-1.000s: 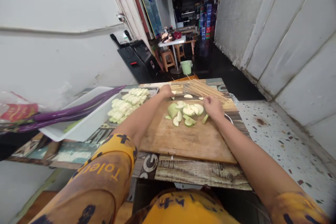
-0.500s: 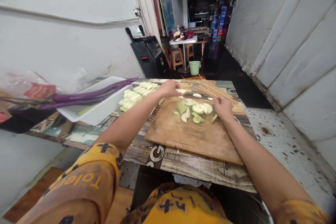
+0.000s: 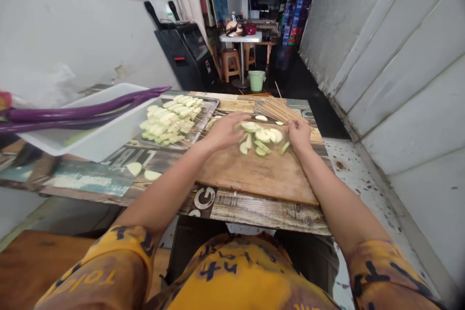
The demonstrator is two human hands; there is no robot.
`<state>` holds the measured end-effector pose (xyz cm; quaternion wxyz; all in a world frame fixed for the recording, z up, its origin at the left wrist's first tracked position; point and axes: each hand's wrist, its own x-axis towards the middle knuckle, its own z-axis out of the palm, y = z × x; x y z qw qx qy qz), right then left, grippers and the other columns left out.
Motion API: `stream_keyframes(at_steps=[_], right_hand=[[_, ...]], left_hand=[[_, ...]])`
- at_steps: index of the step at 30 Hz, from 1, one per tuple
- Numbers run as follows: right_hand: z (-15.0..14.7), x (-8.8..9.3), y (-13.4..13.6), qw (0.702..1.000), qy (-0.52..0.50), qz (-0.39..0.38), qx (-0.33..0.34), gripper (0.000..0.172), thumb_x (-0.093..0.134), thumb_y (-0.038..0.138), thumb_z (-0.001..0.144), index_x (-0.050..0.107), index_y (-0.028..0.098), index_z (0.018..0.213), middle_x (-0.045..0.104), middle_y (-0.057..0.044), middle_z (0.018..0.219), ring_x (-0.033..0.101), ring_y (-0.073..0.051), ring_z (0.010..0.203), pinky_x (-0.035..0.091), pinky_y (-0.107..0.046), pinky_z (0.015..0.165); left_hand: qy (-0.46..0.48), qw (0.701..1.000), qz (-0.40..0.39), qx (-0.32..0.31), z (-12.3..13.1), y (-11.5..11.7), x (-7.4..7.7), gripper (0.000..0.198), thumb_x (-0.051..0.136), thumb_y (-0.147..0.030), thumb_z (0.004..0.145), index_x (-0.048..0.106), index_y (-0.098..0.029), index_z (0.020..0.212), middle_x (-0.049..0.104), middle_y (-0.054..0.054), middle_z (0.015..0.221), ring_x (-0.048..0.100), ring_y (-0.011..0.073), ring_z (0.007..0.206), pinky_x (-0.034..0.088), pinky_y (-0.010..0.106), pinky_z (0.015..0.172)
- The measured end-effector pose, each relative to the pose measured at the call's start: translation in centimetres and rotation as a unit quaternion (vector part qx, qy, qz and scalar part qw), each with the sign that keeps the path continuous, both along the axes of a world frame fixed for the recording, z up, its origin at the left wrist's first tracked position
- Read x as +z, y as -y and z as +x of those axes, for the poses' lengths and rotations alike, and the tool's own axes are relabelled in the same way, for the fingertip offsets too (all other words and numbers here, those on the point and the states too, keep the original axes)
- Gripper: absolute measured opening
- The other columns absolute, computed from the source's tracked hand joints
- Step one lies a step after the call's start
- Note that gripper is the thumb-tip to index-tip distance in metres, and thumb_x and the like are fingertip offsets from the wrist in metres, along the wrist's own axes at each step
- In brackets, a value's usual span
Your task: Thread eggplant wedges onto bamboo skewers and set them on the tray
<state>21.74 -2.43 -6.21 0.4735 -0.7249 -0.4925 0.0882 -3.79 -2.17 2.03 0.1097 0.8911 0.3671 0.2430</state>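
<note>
Your one surface (image 3: 261, 210) carries everything: one cutting board (image 3: 261, 174) lies by its near edge; one white bin (image 3: 119, 131) stands toward its left end, with at least two long eggplants (image 3: 61, 115) lying across it; one metal tray (image 3: 215, 103) sits near its far edge, left of the board. Done, judging by how things lie, are the threaded slices (image 3: 170, 116) in that tray, too overlapped to count. Your left hand (image 3: 225, 131) is over the board's far-left corner, its grip apart; I cannot tell whether it touches a slice. Your right hand (image 3: 301, 133), by the far-right corner, has its grip together, apparently clamped on one tilted stick (image 3: 280, 94). The bundle of sticks (image 3: 301, 118) behind that corner holds too many to count. Left off any stick, it seems, are the loose slices (image 3: 263, 134) on the board's far half, around ten with some hidden, plus two outlying slices (image 3: 134, 168) toward the surface's near edge, left of the board, and two stray slices (image 3: 260, 117) just past the board's far edge.
</note>
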Motion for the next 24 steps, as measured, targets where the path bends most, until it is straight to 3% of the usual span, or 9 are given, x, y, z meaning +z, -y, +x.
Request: stream_keyframes(at_steps=[3, 7, 10, 15, 19, 21, 24], right_hand=[[0.0, 0.1, -0.1, 1.000, -0.008, -0.002, -0.006, 0.031, 0.038, 0.031, 0.083, 0.062, 0.012, 0.091, 0.065, -0.007, 0.075, 0.059, -0.019, 0.075, 0.044, -0.029, 0.070], [0.0, 0.3, 0.0, 1.000, -0.021, 0.004, -0.006, 0.030, 0.038, 0.030, 0.082, 0.061, 0.013, 0.091, 0.064, -0.006, 0.071, 0.058, -0.018, 0.072, 0.044, -0.028, 0.071], [0.0, 0.4, 0.1, 0.999, -0.031, 0.012, -0.002, 0.028, 0.037, 0.029, 0.083, 0.060, 0.014, 0.090, 0.062, -0.003, 0.065, 0.057, -0.016, 0.065, 0.044, -0.027, 0.069], [-0.1, 0.9, 0.5, 0.998, -0.046, 0.037, -0.009, 0.027, 0.035, 0.027, 0.082, 0.055, 0.012, 0.094, 0.062, -0.004, 0.068, 0.057, -0.015, 0.066, 0.043, -0.026, 0.070], [-0.5, 2.2, 1.2, 0.996, -0.061, 0.067, -0.016, 0.038, 0.024, 0.026, 0.085, 0.042, 0.011, 0.114, 0.063, -0.007, 0.083, 0.054, -0.013, 0.059, 0.043, -0.025, 0.060], [-1.0, 3.1, 1.8, 0.994, -0.065, 0.085, -0.006, 0.042, 0.023, 0.028, 0.085, 0.038, 0.012, 0.120, 0.063, -0.008, 0.087, 0.053, -0.013, 0.056, 0.041, -0.024, 0.056], [-2.2, 4.9, 3.2, 0.996, -0.015, 0.084, 0.033, 0.046, 0.024, 0.035, 0.086, 0.040, 0.015, 0.124, 0.062, -0.008, 0.090, 0.057, -0.015, 0.066, 0.043, -0.026, 0.059]], left_hand=[[0.000, 0.999, 0.025, 0.028, 1.6, 1.9, 0.2, 0.037, 0.046, -0.025, 0.079, 0.057, -0.021, 0.115, 0.053, 0.004, 0.125, 0.045, 0.0187, 0.117, 0.028, 0.036, 0.102], [-0.061, 0.994, 0.080, -0.052, 6.1, 4.6, 0.1, 0.024, 0.049, -0.033, 0.080, 0.065, -0.022, 0.094, 0.060, 0.005, 0.108, 0.046, 0.0240, 0.111, 0.010, 0.054, 0.105], [-0.079, 0.988, 0.125, -0.045, 9.2, 6.1, -1.0, 0.025, 0.054, -0.036, 0.077, 0.066, -0.017, 0.088, 0.058, 0.011, 0.106, 0.042, 0.0286, 0.112, 0.005, 0.056, 0.104], [-0.044, 0.989, 0.138, 0.002, 11.2, 6.6, -2.5, 0.020, 0.050, -0.023, 0.079, 0.064, -0.014, 0.089, 0.059, 0.012, 0.100, 0.046, 0.0261, 0.106, 0.014, 0.053, 0.105], [0.136, 0.990, 0.024, -0.021, 9.6, 4.6, -1.8, 0.014, 0.050, -0.021, 0.078, 0.061, -0.015, 0.085, 0.062, 0.008, 0.097, 0.055, 0.0199, 0.096, 0.038, 0.042, 0.095], [0.285, 0.955, -0.088, -0.006, 8.0, 3.1, -1.2, 0.013, 0.050, -0.024, 0.079, 0.058, -0.015, 0.085, 0.063, 0.007, 0.093, 0.060, 0.0162, 0.086, 0.048, 0.033, 0.081], [0.486, 0.831, -0.267, 0.028, 5.4, 0.8, -0.3, 0.013, 0.050, -0.026, 0.081, 0.052, -0.015, 0.087, 0.065, 0.004, 0.081, 0.063, 0.0123, 0.067, 0.051, 0.026, 0.062]])
